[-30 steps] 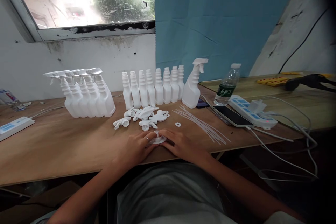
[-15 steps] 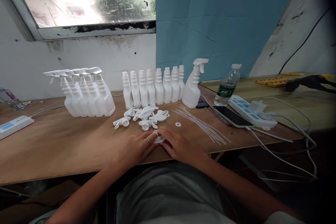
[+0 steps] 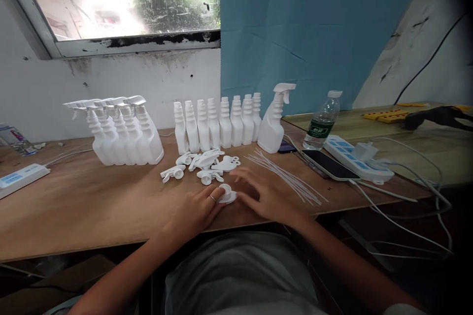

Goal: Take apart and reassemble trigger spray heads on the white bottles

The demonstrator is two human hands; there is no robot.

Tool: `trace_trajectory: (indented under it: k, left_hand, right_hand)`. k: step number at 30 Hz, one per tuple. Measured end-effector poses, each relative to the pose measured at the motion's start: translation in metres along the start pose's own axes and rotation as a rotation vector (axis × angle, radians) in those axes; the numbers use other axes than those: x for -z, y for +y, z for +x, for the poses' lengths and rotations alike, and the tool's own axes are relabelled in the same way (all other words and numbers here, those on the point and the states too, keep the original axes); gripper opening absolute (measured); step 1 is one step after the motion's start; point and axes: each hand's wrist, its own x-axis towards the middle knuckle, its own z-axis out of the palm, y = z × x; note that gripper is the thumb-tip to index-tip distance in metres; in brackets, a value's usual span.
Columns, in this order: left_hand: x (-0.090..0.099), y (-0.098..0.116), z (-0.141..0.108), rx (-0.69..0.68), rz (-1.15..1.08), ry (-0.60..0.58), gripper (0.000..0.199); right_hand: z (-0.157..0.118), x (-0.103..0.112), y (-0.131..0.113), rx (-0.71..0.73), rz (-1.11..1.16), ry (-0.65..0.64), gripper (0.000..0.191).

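Observation:
My left hand [image 3: 199,206], with a ring on one finger, holds a white spray head [image 3: 227,194] whose round collar faces up near the table's front edge. Just right of it is my right hand [image 3: 264,197], its fingers spread and nothing seen between them. Behind the hands lies a pile of loose white spray heads [image 3: 207,160]. Several thin white tubes [image 3: 284,177] rest on the table to the right. The small white ring seen earlier is out of sight, perhaps behind my right hand.
Capless white bottles [image 3: 225,123] stand in a row behind the pile. One bottle with a sprayer [image 3: 271,125] stands at their right, several more [image 3: 121,138] at the left. Further right are a water bottle [image 3: 321,125], a phone [image 3: 328,165] and a power strip [image 3: 358,160] with cables.
My right hand has come off the spray head, moved right and opened its fingers. The spray head's collar now shows. My left hand stays on it.

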Motion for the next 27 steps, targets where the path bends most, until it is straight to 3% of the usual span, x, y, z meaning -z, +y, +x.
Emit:
trace_trajectory:
  k: [3,5,8,11,14,22,24,27]
  left_hand:
    - [-0.001,0.0,0.0,0.013,0.018,-0.023,0.019]
    - [-0.001,0.0,0.0,0.017,0.018,-0.026,0.02]
    - [-0.002,-0.001,0.0,0.019,0.018,-0.02,0.02]
    - [-0.001,-0.001,0.0,0.018,0.015,-0.025,0.02]
    - [0.001,0.0,0.001,0.015,0.002,-0.028,0.018]
    - [0.002,0.003,0.001,0.082,-0.068,-0.043,0.023]
    - [0.0,0.003,0.001,0.094,-0.088,-0.024,0.029]
    - [-0.001,0.003,0.0,0.115,-0.104,-0.011,0.042]
  right_hand:
    - [-0.004,0.026,0.03,-0.093,-0.226,0.189,0.017]
    - [-0.008,0.044,0.051,-0.213,-0.461,0.227,0.017]
    - [-0.014,0.06,0.075,-0.413,-0.592,0.138,0.018]
    - [-0.018,0.062,0.087,-0.559,-0.58,0.02,0.017]
    - [-0.019,0.056,0.093,-0.598,-0.597,-0.021,0.018]
    - [-0.016,0.054,0.095,-0.629,-0.643,0.019,0.023]
    - [-0.014,0.059,0.09,-0.661,-0.667,0.083,0.022]
    - [-0.01,0.069,0.073,-0.662,-0.554,0.331,0.016]
